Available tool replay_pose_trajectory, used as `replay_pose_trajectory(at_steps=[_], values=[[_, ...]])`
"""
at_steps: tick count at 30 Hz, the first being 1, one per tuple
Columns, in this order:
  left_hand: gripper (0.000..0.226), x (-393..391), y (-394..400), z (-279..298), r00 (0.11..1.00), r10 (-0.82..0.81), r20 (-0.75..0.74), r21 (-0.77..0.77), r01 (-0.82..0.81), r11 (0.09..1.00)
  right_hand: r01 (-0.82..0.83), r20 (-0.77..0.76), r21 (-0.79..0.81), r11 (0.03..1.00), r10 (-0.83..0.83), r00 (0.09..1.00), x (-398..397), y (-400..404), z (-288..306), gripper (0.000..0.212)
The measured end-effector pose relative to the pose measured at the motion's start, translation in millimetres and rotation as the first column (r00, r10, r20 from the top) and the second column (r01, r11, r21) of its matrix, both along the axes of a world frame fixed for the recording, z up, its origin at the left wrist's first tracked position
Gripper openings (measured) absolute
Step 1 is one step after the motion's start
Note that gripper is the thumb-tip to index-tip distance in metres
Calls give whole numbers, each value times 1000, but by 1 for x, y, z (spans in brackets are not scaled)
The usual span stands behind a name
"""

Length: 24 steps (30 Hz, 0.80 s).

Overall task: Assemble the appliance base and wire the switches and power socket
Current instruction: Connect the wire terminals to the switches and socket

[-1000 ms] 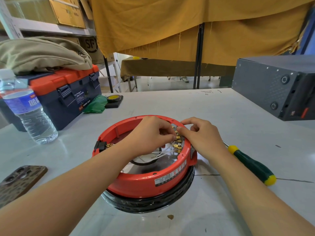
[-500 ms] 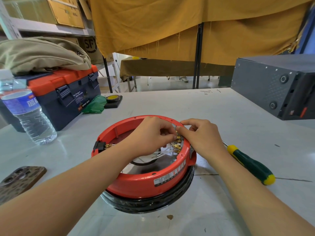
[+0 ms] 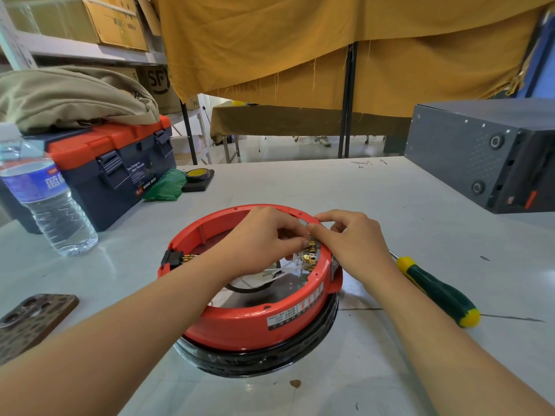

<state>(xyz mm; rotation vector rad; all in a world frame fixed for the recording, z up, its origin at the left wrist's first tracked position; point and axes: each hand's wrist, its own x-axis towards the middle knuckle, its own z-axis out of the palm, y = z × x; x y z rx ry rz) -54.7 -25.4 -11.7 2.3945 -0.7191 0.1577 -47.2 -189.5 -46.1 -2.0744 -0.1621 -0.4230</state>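
**benchguy:** Going left to right, what was on the table (image 3: 390, 205)?

**tinkerer_04:** Way out left of the left hand there was a brown patterned phone case (image 3: 33, 321) lying flat near the front edge. Behind it stood a clear water bottle (image 3: 49, 202), and behind that a blue and orange toolbox (image 3: 120, 163) with a khaki bag (image 3: 72, 94) dumped on top. Just right of the toolbox were a green bag (image 3: 165, 186) and a roll of yellow tape (image 3: 196, 174) on a small black pad.

**benchguy:** And the base itself?

**tinkerer_04:** The red appliance base (image 3: 249, 319) sat right under both hands, open side up, on a black ring. A black power socket (image 3: 171, 259) was set in its rim, left of the left wrist.

**benchguy:** Hands doing what?

**tinkerer_04:** The left hand (image 3: 264, 241) reached in over the base with fingers curled, pinching at the brass terminals (image 3: 309, 255) on the inside of the right wall. White wires ran from there toward the middle. The right hand (image 3: 351, 244) came over the rim from the outside, thumb and forefinger pinched together at the same cluster, nearly touching the left fingertips. Couldn't tell exactly which terminal either one had.

**benchguy:** Anything on the right?

**tinkerer_04:** A green and yellow screwdriver (image 3: 438, 292) lay just beside the right forearm, and a dark grey metal box (image 3: 468, 151) sat well beyond the right hand.
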Motion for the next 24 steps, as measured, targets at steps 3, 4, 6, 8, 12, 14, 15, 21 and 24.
replay_pose_trajectory(at_steps=[3, 4, 6, 8, 12, 14, 15, 21, 24], values=[[11, 0, 3, 0, 999, -11, -51, -39, 9, 999, 0, -5, -1, 1000, 0, 1000, 0, 0, 0, 20], [11, 0, 4, 0, 998, -12, -68, -61, 8, 998, 2, -7, 5, 1000, -1, 1000, 0, 0, 0, 19], [10, 0, 6, 0, 995, -14, -99, -109, 3, 994, 6, -8, 17, 1000, -6, 1000, 1, 0, -1, 18], [9, -1, 7, 1, 991, -19, -133, -144, 0, 990, 10, -11, 22, 1000, -10, 1000, 1, 0, -2, 18], [3, -3, 10, 4, 977, -82, -198, -147, 53, 988, 13, -10, 20, 1000, -13, 1000, 2, 0, -2, 18], [3, -5, 11, 5, 973, -99, -209, -108, 78, 991, 16, -8, 16, 1000, -16, 1000, 2, 0, -2, 18], [5, -5, 10, 5, 971, -97, -218, -98, 77, 992, 18, -7, 15, 1000, -18, 1000, 2, 0, -2, 18], [7, -4, 11, 5, 976, -79, -201, -51, 70, 996, 8, -13, 21, 1000, -8, 1000, 2, 0, -1, 18], [5, -4, 12, 5, 982, -56, -181, -29, 52, 998, 4, -13, 27, 1000, -3, 1000, 1, 0, -1, 18]])
